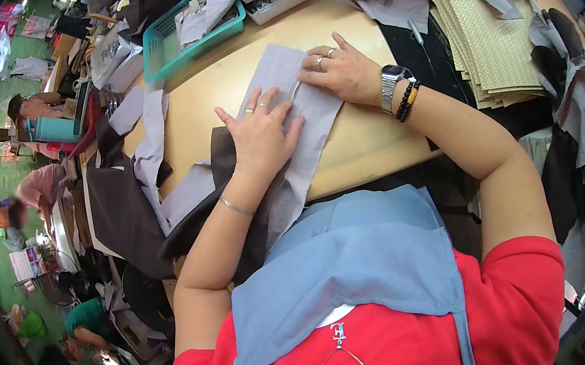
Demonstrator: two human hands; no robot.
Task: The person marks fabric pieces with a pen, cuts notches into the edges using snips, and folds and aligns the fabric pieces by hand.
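A light grey-mauve fabric strip point(281, 62) lies flat on the pale wooden table, with a fold or seam line along its length. My left hand point(262, 132) rests on the strip, fingers spread and palm down. On the strip's right half lies my right hand point(339, 72), its fingers stretched toward the fold line and the little finger apart. Both hands press on the cloth without visibly gripping it. The strip's lower end hangs over the table edge toward my blue apron point(363, 255). Dark brown fabric point(124, 203) lies partly beneath my left forearm.
A teal plastic basket point(150, 47) with cloth pieces stands on the table point(354, 146) at the upper left, beside a white box point(280, 4). Woven cream sheets point(481, 45) are stacked upper right, near a pen-like tool point(416, 32). Several people work at the far left.
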